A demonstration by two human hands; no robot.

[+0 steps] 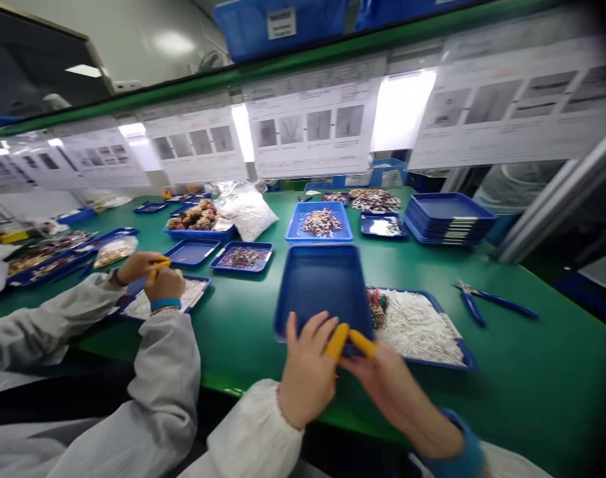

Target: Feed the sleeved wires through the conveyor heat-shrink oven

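My left hand (pixel 307 368) and my right hand (pixel 387 378) meet at the near edge of an empty blue tray (pixel 322 282), which is tilted up off the green table (pixel 531 372). Both wear yellow finger cots on thumb or forefinger, and both pinch the tray's near rim. Motion blurs the fingers a little. Just right of the tray lies another blue tray (pixel 464 352) filled with white wire pieces and a few coloured ones at its left end.
A co-worker's hands (pixel 153 275) in white sleeves work over a tray at the left. Several blue trays of small parts (pixel 320 222), a plastic bag (pixel 247 209), a stack of empty trays (pixel 447 216) and blue-handled pliers (pixel 482 302) lie on the table.
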